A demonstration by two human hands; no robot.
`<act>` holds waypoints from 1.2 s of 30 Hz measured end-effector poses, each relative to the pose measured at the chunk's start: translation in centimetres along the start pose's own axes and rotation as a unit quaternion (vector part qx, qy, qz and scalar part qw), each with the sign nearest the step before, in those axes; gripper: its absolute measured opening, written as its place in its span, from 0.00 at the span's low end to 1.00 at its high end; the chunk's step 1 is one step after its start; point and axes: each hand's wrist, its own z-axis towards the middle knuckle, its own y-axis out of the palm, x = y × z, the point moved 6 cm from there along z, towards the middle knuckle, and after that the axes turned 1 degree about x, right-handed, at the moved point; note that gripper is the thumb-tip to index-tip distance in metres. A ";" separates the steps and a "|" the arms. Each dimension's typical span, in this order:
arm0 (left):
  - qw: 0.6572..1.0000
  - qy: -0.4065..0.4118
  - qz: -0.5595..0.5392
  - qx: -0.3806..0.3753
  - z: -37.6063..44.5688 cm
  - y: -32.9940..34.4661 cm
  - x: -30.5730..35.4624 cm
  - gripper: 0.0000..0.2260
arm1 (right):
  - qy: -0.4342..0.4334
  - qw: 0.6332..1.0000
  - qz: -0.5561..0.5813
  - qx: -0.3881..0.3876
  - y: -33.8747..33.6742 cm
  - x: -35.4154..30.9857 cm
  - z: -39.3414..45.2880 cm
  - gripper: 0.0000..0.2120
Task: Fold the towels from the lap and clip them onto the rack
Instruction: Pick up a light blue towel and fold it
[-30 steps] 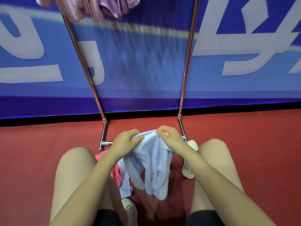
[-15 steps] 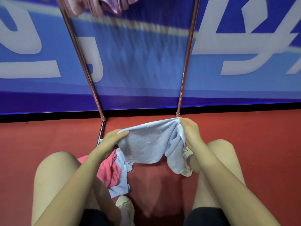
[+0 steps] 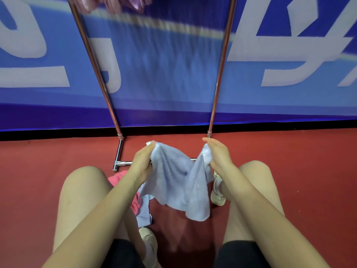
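Your L hand (image 3: pixel 142 161): grips blue towel (image 3: pixel 179 182) top corner.
Your R hand (image 3: pixel 219 154): pinches other corner.
Towel: hangs between hands, w/ rack (image 3: pixel 220 74) behind.

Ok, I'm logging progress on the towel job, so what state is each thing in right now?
Light blue towel: unfolded, held up by two corners, sagging between the hands.
Left hand: grips one towel corner.
Right hand: grips the other corner.
Pink towel: crumpled by the left thigh.
Second blue towel: lying loose under it.
Rack: upright, pink and purple towels already hanging at top.
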 end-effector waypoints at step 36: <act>0.988 0.087 0.123 -0.039 -1.6 8.1 -2.5 0.16 | -0.353 0.854 -0.373 -0.088 3.2 -5.0 -3.6 0.07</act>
